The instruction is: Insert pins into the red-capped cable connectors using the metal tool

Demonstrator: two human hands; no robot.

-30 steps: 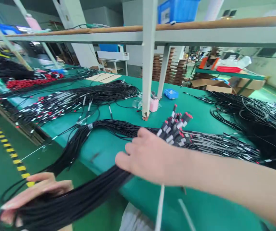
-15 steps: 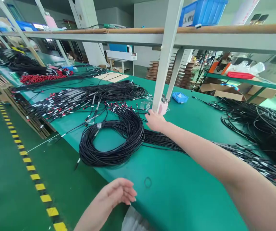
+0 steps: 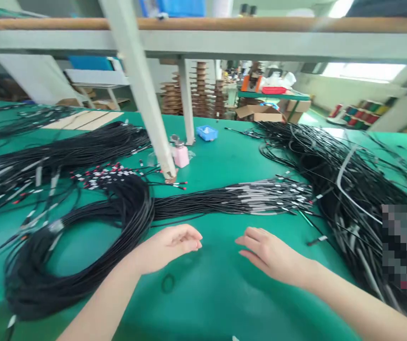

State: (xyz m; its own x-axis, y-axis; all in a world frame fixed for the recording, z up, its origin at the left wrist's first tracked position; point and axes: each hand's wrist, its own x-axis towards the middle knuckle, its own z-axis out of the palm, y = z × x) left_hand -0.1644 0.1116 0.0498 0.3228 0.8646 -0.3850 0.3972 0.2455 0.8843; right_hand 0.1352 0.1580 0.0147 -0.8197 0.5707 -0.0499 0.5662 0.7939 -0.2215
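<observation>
Above the green tabletop, my left hand [image 3: 171,246] is loosely curved and open, with nothing visible in it. My right hand [image 3: 265,253] faces it from the right, its fingers apart and holding nothing. A bundle of black cables [image 3: 189,203] stretches behind both hands, its grey-sleeved, labelled ends [image 3: 260,195] fanning out to the right. To the left of my left hand lies a thick coil of black cable [image 3: 93,279], bound with clear tape [image 3: 56,226]. A small thin dark ring [image 3: 168,283] rests on the table below my left hand.
A white shelf post [image 3: 146,94] rises from the table, beside a pink bottle [image 3: 181,155]. Farther back sits a small blue tray [image 3: 206,133]. A large heap of black cables [image 3: 331,189] fills the right side, and more cables [image 3: 82,149] lie at left.
My right hand has left the foot of the post and come back toward me. My left hand has come up over the table. The view has swung to the right.
</observation>
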